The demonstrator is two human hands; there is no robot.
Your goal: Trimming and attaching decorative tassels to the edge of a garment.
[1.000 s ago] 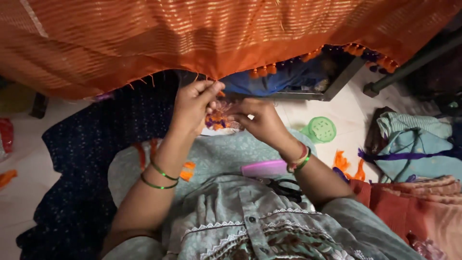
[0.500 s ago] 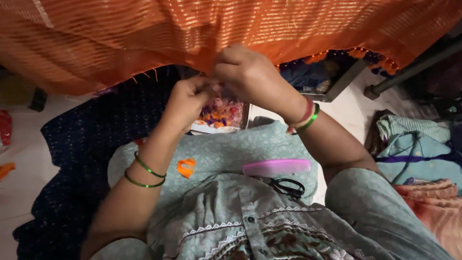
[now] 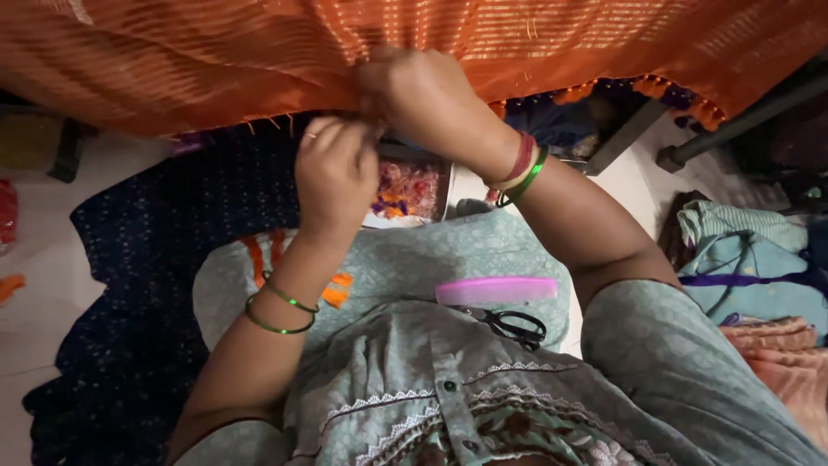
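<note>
Pale floor [image 3: 52, 302] shows at the left, with a dark blue dotted cloth [image 3: 172, 259] spread over it and folded clothes [image 3: 759, 267] heaped at the right. An orange striped fabric [image 3: 216, 52] hangs across the top, its lower edge at hand height, likely so the fringe can be worked from a seated position. The left hand [image 3: 336, 173] pinches that edge with a narrow grip on the fringe; the right hand [image 3: 427, 99] presses against the same spot from above, closed on the fabric edge. A pink comb [image 3: 496, 290] and black scissors [image 3: 509, 324] lie on the lap within easy reach, and a small tray of coloured threads [image 3: 410, 190] sits just beyond the hands. Compared with half a second ago, both hands sit a little higher and closer together at the hem; a second ago they were lower, over the tray.
</note>
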